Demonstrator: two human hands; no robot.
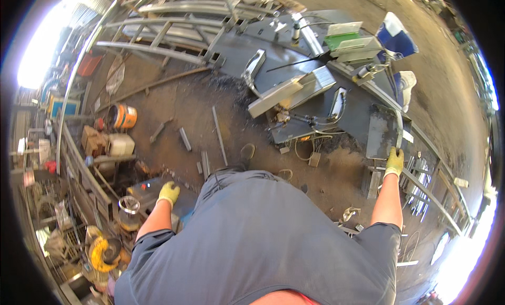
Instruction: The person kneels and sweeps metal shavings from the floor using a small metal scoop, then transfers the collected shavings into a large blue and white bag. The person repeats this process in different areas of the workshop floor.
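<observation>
My right hand (395, 162), in a yellow work glove, grips the near end of a curved metal bar (399, 127). That bar lies along the edge of a dark metal plate (376, 133) on the right. On the left, my left hand (169, 192), gloved alike, hangs over a dark surface near a handwheel (129, 205); its fingers are partly curled and I see nothing in them. Ahead, a steel worktable (232, 48) carries rectangular metal profiles (272, 97), cabled or hosed tools (337, 103) and a green metal piece (341, 38).
An orange bucket (125, 116), a whitish jerrycan (120, 144) and a long metal rack (86, 167) stand at the left. Loose metal offcuts (185, 139) and a thin bar (219, 135) lie on the floor. Stacked thin rods (419, 186) and frame rails (432, 200) are at the right.
</observation>
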